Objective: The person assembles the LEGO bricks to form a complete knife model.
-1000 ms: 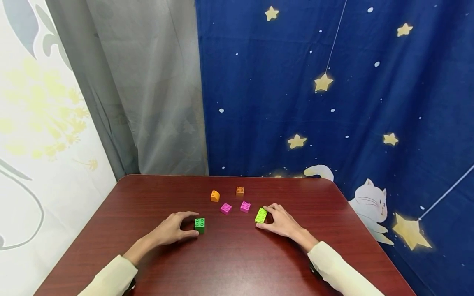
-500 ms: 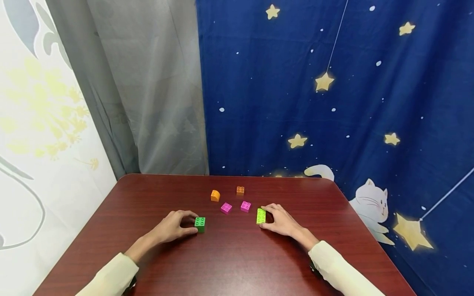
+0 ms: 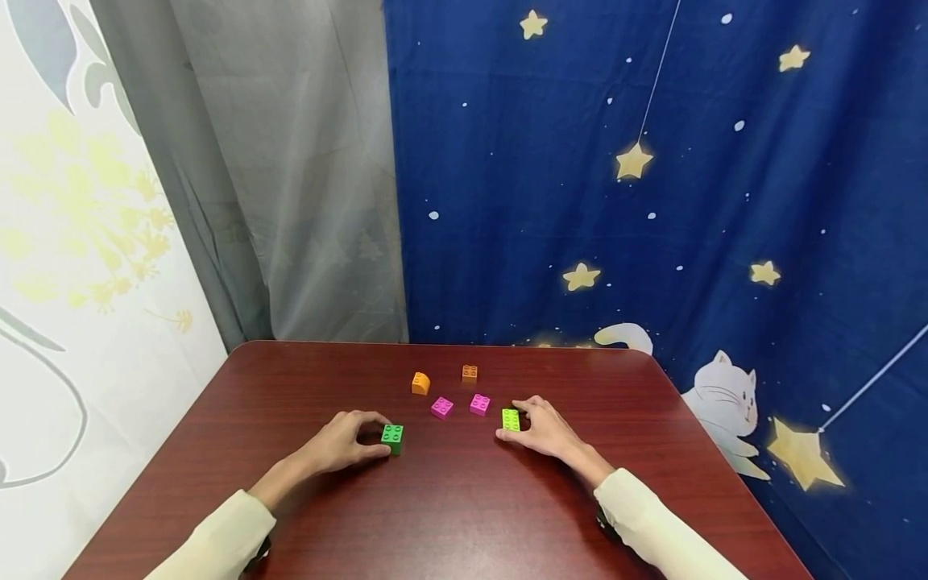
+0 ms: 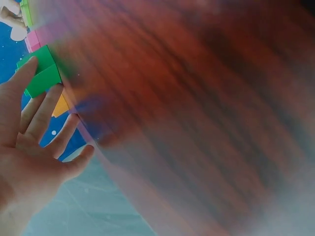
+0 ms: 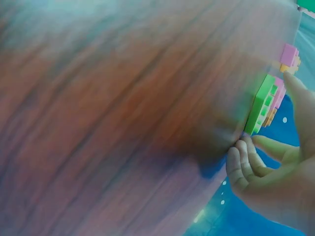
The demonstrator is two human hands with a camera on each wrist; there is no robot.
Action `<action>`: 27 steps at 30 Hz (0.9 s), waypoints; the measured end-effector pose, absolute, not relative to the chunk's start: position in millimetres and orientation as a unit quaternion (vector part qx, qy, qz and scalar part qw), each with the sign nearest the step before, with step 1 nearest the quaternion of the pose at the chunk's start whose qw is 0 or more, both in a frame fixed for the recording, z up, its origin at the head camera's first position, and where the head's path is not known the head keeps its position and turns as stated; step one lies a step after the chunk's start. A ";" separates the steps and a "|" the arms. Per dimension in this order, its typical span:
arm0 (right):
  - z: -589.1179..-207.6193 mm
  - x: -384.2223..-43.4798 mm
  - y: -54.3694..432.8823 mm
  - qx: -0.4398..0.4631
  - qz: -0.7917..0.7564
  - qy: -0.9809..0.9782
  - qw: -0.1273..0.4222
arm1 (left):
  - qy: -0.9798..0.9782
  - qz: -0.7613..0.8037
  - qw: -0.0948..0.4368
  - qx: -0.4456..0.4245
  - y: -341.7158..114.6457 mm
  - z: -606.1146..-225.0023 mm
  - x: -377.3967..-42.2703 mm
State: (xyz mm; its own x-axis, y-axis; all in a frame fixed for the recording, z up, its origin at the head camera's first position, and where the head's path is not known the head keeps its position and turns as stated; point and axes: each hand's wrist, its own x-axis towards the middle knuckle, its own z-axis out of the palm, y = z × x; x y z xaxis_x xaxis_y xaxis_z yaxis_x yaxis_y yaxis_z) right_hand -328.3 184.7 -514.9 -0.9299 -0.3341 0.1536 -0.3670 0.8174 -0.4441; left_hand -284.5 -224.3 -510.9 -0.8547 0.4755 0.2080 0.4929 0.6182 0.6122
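Observation:
My left hand (image 3: 342, 443) holds a dark green toy brick (image 3: 392, 438) between thumb and index finger. In the left wrist view the thumb lies across the green brick (image 4: 45, 71) and the other fingers are spread. To the right, my right hand (image 3: 547, 429) is spread around a longer lime-green brick (image 3: 511, 420), which stands end-on towards me on the table. The right wrist view shows the index fingertip near one end of the lime brick (image 5: 262, 105); the thumb tip looks slightly apart from the other end.
Two pink bricks, one on the left (image 3: 442, 408) and one on the right (image 3: 479, 404), lie between the hands. Behind them are a rounded yellow-orange brick (image 3: 420, 383) and an orange brick (image 3: 470, 373). The dark red table (image 3: 449, 515) ends at a blue curtain (image 3: 507, 201).
The lime brick has turned from slanted to straight, and the right thumb and index have since spread wider. The green brick has turned slightly, with the left fingers closer around it.

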 end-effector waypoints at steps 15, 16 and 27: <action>-516.2 -333.4 190.8 0.252 0.294 -0.921 0.025 | -0.899 -0.346 -0.004 -0.268 -216.9 -508.0 -288.4; -516.1 -333.2 191.5 0.254 0.297 -0.920 0.026 | -0.899 -0.347 -0.005 -0.268 -216.6 -508.1 -288.6; -517.8 -332.2 196.6 0.233 0.287 -0.928 0.046 | -0.896 -0.358 -0.015 -0.264 -210.9 -510.3 -292.0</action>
State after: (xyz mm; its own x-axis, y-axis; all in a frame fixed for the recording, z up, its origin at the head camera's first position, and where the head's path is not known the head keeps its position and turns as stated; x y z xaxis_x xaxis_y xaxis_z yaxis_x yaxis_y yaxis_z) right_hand -332.2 196.6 -517.8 -0.8876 -0.4053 0.2189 -0.4581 0.7270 -0.5116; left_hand -292.0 -210.9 -510.3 -0.8606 0.4830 0.1616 0.4614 0.6050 0.6489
